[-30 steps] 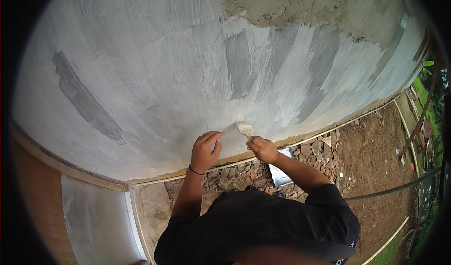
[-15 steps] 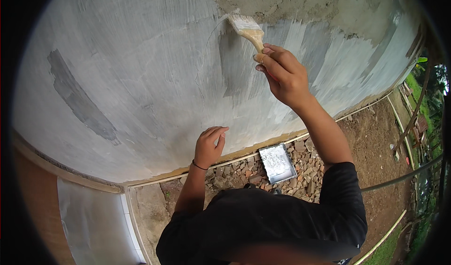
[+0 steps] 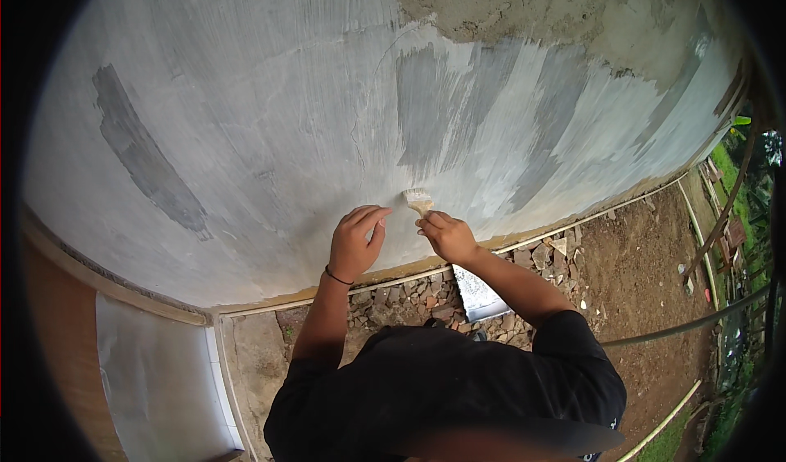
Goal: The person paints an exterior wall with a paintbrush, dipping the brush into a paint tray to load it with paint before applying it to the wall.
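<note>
A paintbrush [image 3: 420,202] with a pale wooden handle and whitish bristles is gripped in my right hand [image 3: 450,237]. Its bristle end is against the lower part of the grey wall [image 3: 303,134], which bears streaky whitish paint and darker patches. To the left of the brush, my left hand [image 3: 358,237] is held up close to the wall, empty, with its fingers loosely extended and the thumb apart. Below my right forearm lies a paint tray [image 3: 477,292] with white paint in it, partly hidden by that arm.
Broken bricks and stones [image 3: 426,294] cover the ground along the wall's foot. Bare soil [image 3: 630,257] stretches to the right, with a dark pole [image 3: 696,323] across it. Rough unpainted plaster [image 3: 508,3] shows higher up. A pale sheet [image 3: 160,380] stands at lower left.
My right hand has brought the brush down the wall from the edge of the rough plaster to near its base. My left hand has barely shifted.
</note>
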{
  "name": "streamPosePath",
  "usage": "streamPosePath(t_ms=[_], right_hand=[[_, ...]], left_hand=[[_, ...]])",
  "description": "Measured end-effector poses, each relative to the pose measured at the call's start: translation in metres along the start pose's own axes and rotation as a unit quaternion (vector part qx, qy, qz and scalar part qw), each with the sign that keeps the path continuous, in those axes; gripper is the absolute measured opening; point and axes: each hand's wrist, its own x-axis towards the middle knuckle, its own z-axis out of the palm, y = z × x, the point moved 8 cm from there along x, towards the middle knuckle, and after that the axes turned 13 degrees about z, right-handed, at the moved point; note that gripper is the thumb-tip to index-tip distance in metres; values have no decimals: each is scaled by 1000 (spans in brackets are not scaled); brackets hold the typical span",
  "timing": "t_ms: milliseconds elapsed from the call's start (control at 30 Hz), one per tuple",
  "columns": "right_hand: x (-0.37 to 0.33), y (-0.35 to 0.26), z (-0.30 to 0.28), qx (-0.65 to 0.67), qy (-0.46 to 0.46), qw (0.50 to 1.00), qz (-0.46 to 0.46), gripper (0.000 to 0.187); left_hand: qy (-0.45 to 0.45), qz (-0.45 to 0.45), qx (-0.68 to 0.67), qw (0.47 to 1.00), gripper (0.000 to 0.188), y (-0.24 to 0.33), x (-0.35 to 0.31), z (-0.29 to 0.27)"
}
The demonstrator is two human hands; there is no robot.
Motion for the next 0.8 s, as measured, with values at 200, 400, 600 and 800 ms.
streamPosePath(t_ms=[200, 400, 600, 800], right_hand=[[96, -24, -131, 11, 46, 999, 14, 20], [119, -51, -192, -14, 247, 966, -81, 24], [28, -22, -61, -54, 198, 976, -75, 26], [-42, 2, 31, -6, 43, 999, 24, 20]], left_hand=[[9, 13, 17, 1000, 18, -6, 4, -8], [8, -29, 17, 999, 18, -14, -8, -15], [7, -52, 10, 999, 18, -16, -28, -12], [-36, -53, -13, 998, 18, -13, -36, 5]])
